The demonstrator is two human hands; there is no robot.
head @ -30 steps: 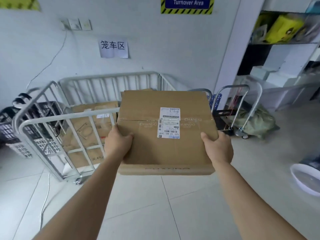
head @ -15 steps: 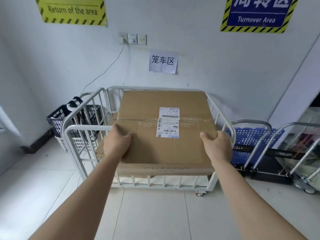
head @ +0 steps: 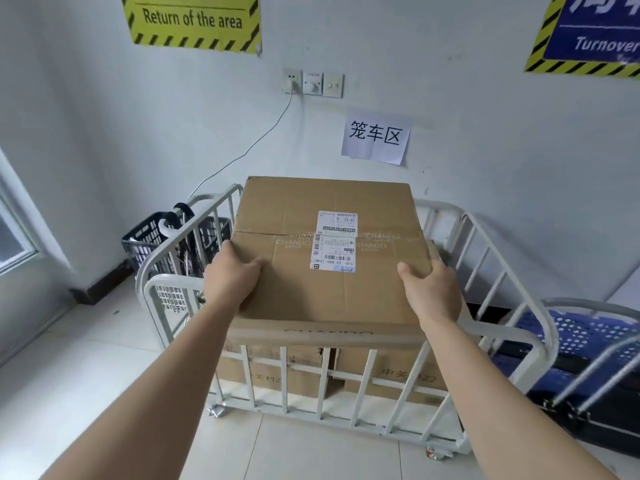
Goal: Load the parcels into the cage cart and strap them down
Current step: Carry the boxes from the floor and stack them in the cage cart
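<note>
A brown cardboard parcel [head: 332,292] with a white shipping label sits between my hands, held level over the white cage cart [head: 485,332]. My left hand [head: 230,277] grips its left edge, thumb on top. At the right edge my right hand [head: 433,294] holds it the same way. The parcel's near edge is just behind the cart's front rail. Below it, inside the cart, lie other cardboard boxes [head: 408,375], seen through the bars.
A dark plastic basket [head: 149,237] stands left of the cart against the wall. To the right are blue platform trolleys [head: 581,337] with grey handles. A cable hangs from the wall socket [head: 292,79]. Pale floor tiles lie in front of the cart.
The view has swung left and I have come closer to the cart. The parcel now hangs over the cart's inside, lower against the front rail. Both hands keep the same hold.
</note>
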